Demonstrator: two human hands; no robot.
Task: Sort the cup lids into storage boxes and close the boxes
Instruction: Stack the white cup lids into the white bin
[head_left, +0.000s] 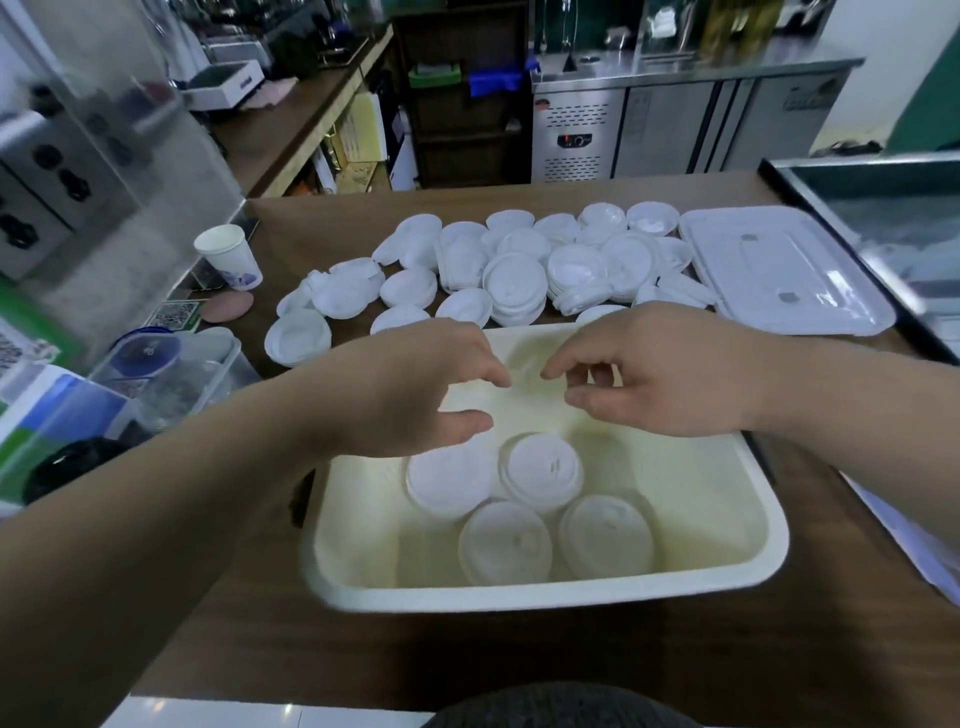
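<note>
A cream storage box (717, 519) stands open on the brown table in front of me, with several white cup lids (540, 470) lying on its floor. Behind it, a heap of loose white cup lids (519, 265) covers the middle of the table. The box's white cover (779, 270) lies flat at the right of the heap. My left hand (415, 389) hovers over the box's left half, fingers loosely spread, holding nothing. Over the far right part of the box, my right hand (660, 374) has its fingers relaxed and slightly curled, and it too holds nothing.
A paper cup (231, 257) stands at the table's left, by a pink coaster (226, 306). A clear plastic container (171, 374) sits at the left edge. A glass case (883, 218) borders the right side. Steel counters stand behind the table.
</note>
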